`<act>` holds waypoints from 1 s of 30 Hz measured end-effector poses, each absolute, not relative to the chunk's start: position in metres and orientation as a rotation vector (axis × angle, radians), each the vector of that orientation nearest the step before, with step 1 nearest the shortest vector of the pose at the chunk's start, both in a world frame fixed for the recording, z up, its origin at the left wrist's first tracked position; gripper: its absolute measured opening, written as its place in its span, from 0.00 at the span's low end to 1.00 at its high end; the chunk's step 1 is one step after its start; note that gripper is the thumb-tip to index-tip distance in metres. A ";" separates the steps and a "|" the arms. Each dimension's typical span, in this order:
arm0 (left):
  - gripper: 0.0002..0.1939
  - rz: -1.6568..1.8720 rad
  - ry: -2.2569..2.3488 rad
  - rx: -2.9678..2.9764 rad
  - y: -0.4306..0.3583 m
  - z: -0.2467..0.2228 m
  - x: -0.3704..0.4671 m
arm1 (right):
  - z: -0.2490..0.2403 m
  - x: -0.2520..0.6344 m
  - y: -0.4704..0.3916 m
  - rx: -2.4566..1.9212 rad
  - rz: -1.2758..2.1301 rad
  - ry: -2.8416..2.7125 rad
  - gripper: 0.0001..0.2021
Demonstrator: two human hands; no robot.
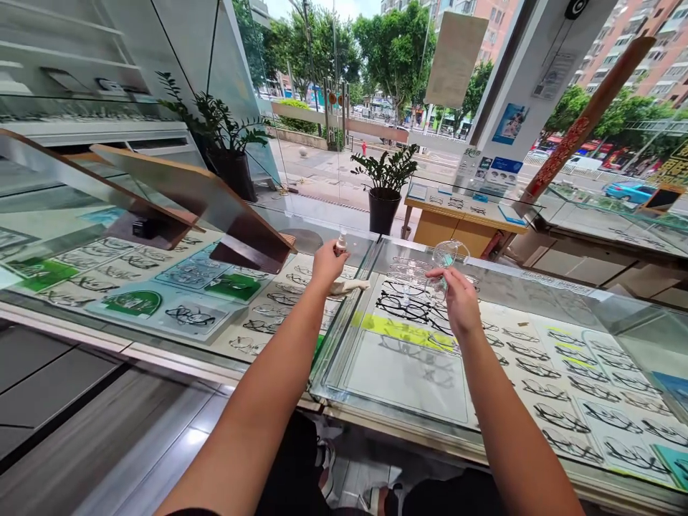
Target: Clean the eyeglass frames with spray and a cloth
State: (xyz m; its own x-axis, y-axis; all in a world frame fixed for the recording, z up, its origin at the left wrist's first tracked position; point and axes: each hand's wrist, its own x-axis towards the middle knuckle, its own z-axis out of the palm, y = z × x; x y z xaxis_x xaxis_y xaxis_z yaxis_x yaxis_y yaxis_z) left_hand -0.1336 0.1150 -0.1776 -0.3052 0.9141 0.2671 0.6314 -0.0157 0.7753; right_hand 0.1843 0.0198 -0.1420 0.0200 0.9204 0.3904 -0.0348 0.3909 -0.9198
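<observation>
Eyeglasses (446, 254) with thin rims are pinched in the right hand (460, 298) above the glass counter (134, 345); the left hand (328, 262), wrapped round a small upright spray bottle (341, 242), is to their left, clearly apart.

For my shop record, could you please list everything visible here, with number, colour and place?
Glass counter: two joined sections, clear, across the view
Displayed glasses: many pairs, mostly dark, some clear, along both sections
Wood-edged panels: two, brown edges, left section
Potted plants: two, green in dark pots, beyond the counter
Side table: one, yellow-brown, beyond the counter
Posters: several, mostly blue, on the pillar
Trees: several, green, outside
Blue car: one, blue, outside right
Cloth: one, beige, left section's inner end
Small bottle: one, whitish, in the left hand
Held glasses: one pair, clear, in the right hand
Hands: two, bare, above the counter
</observation>
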 end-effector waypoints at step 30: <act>0.15 0.755 1.823 1.669 0.087 -0.154 -0.121 | -0.139 0.187 0.018 -0.918 0.901 -1.376 0.15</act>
State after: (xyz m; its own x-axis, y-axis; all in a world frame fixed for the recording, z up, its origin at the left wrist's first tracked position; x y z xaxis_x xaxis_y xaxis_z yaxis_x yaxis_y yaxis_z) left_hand -0.1206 0.0871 -0.1536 -0.0777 0.9967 -0.0242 0.6877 0.0712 0.7225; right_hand 0.1866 0.0177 -0.1393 0.0032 0.9208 0.3901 0.0103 0.3900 -0.9207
